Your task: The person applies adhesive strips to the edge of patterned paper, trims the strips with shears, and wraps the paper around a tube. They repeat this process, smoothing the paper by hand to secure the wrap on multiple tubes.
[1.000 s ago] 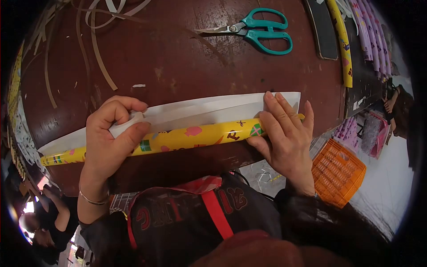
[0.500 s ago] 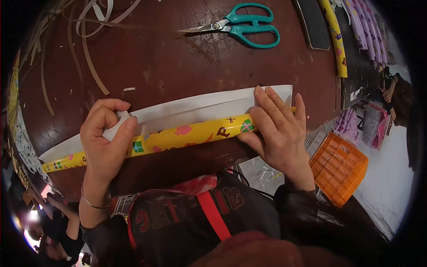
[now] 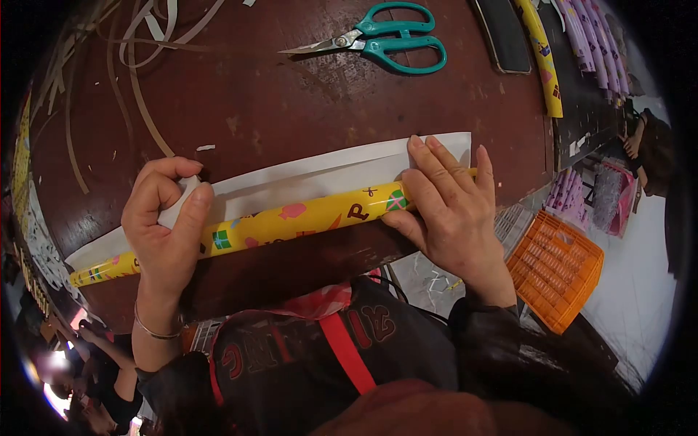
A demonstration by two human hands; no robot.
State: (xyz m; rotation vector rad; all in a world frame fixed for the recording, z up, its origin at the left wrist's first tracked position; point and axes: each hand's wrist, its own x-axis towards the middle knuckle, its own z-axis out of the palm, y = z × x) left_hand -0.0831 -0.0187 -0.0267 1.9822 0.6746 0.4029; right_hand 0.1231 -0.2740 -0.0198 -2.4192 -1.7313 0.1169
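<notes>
A yellow patterned roll of wrapping paper (image 3: 294,212) lies across the near part of the table, its white underside (image 3: 309,174) unrolled along the far side. My left hand (image 3: 163,211) is closed over the left part of the roll, pinching a white piece (image 3: 179,202) between thumb and fingers; I cannot tell whether that piece is part of the sheet. Stretched fingers of my right hand (image 3: 451,196) lie flat on the white sheet near its right end. Its thumb touches the near side of the yellow roll.
Teal-handled scissors (image 3: 400,40) and a dark phone (image 3: 502,36) lie farther back on the brown table (image 3: 254,94). Paper strips (image 3: 145,102) are at left. Another yellow roll (image 3: 542,62) and purple rolls (image 3: 596,47) lie at right, above an orange basket (image 3: 556,269). People are at both edges.
The whole scene has shifted slightly to the left in view. My hands and the roll keep nearly the same places relative to each other.
</notes>
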